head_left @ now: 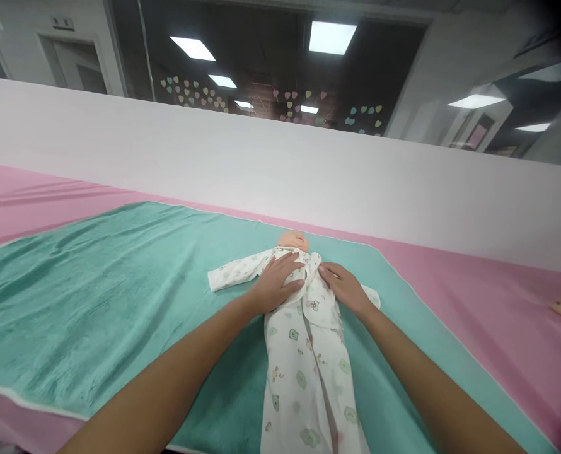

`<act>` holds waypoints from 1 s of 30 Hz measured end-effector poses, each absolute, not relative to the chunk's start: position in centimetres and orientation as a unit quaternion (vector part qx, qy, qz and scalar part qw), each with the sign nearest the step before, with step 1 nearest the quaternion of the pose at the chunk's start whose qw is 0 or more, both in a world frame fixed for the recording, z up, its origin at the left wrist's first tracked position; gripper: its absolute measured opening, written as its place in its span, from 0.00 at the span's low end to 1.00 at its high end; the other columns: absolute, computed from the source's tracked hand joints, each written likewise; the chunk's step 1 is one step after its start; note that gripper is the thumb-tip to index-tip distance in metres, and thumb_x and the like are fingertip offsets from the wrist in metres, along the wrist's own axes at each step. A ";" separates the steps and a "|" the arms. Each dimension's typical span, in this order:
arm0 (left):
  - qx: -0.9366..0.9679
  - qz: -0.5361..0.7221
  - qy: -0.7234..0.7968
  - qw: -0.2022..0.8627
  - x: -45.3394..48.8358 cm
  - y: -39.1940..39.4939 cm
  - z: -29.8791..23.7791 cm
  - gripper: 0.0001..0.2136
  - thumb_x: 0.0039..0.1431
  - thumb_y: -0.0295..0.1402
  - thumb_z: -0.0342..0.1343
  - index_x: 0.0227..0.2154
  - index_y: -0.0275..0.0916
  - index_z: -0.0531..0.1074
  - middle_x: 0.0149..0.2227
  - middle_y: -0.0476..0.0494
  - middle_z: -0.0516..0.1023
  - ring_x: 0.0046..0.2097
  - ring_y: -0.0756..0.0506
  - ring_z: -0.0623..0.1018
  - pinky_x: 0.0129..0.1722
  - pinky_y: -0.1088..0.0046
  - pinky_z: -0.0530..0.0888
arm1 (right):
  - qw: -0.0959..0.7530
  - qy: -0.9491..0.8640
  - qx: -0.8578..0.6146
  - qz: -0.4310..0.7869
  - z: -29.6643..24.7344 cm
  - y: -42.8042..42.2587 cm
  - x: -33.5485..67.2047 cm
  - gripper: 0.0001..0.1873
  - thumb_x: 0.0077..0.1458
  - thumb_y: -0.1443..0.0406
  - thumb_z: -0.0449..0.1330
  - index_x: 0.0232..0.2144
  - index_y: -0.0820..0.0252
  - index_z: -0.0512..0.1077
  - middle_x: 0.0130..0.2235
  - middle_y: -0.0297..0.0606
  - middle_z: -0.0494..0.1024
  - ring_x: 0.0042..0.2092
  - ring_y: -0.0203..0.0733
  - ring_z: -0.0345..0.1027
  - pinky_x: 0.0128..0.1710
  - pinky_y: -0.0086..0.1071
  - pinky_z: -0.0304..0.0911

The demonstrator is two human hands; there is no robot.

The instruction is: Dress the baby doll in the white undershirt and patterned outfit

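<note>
Left hand (275, 284): laid open on the chest of a printed white top (321, 306). Right hand (347, 289): fingers bent at the top's front edge; whether cloth is pinched cannot be told. Top: worn by a doll (292, 239) laid on its back on a teal blanket (120, 302). Printed trousers (292, 378): overlapped by the top's hem.

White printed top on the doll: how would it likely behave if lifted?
The printed top would likely be floppy, since its front edge folds beside the right hand. It is probably light, as the cloth looks thin.
</note>
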State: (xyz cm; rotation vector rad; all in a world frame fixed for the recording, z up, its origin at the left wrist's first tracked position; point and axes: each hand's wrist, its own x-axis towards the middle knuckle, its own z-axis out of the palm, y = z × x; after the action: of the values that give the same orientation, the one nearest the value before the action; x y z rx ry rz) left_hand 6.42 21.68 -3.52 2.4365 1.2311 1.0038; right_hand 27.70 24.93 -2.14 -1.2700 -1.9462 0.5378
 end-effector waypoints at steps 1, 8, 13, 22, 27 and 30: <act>0.835 0.341 0.416 0.112 6.4 21.6 -3.5 0.19 0.62 0.44 0.41 0.54 0.46 0.60 0.64 0.47 0.51 0.65 0.44 0.48 0.63 0.55 0.42 | 0.357 -0.773 -0.479 0.212 -2.0 25.5 27.0 0.20 0.57 0.51 0.47 0.38 0.53 0.72 0.44 0.36 0.73 0.47 0.44 0.64 0.49 0.38 0.55; 0.836 0.350 0.412 0.098 6.4 21.8 -3.5 0.15 0.60 0.40 0.46 0.49 0.45 0.64 0.62 0.46 0.56 0.64 0.44 0.52 0.63 0.54 0.44 | 0.356 -0.798 -0.399 0.279 -1.3 28.7 23.0 0.21 0.58 0.54 0.45 0.44 0.54 0.72 0.49 0.36 0.72 0.53 0.43 0.61 0.55 0.38 0.52; 0.846 0.358 0.387 0.079 7.0 21.2 -3.1 0.15 0.59 0.38 0.47 0.48 0.43 0.64 0.58 0.44 0.63 0.61 0.44 0.58 0.63 0.57 0.46 | 0.427 -0.748 -0.460 0.215 -1.3 29.9 22.4 0.18 0.54 0.54 0.49 0.32 0.58 0.74 0.39 0.36 0.76 0.42 0.42 0.66 0.45 0.35 0.58; 0.857 0.364 0.360 0.062 7.5 20.7 -2.4 0.17 0.58 0.39 0.50 0.49 0.40 0.64 0.50 0.41 0.69 0.53 0.41 0.65 0.56 0.61 0.59 | 0.274 -0.851 -0.441 0.083 0.8 32.5 18.4 0.14 0.41 0.54 0.62 0.18 0.58 0.67 0.30 0.35 0.72 0.33 0.39 0.62 0.28 0.30 0.51; 0.884 0.281 0.359 0.105 6.8 20.3 -1.3 0.30 0.49 0.49 0.56 0.54 0.43 0.59 0.55 0.41 0.64 0.57 0.38 0.61 0.56 0.58 0.58 | 0.327 -0.795 -0.500 0.104 -0.4 33.7 17.9 0.16 0.48 0.61 0.54 0.13 0.58 0.58 0.20 0.35 0.65 0.26 0.37 0.56 0.26 0.32 0.48; 0.891 0.244 0.363 0.122 6.2 19.9 -0.3 0.36 0.44 0.48 0.60 0.55 0.44 0.56 0.56 0.41 0.60 0.56 0.37 0.62 0.51 0.60 0.64 | 0.360 -0.757 -0.532 0.122 -1.1 34.4 18.7 0.15 0.50 0.61 0.50 0.14 0.57 0.55 0.20 0.34 0.63 0.25 0.37 0.54 0.25 0.32 0.48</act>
State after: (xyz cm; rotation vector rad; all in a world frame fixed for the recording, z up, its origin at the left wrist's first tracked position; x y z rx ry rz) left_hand 6.17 19.91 -0.32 2.6001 1.0603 0.7124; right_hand 18.67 34.43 -1.07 -1.3715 -1.9511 0.3149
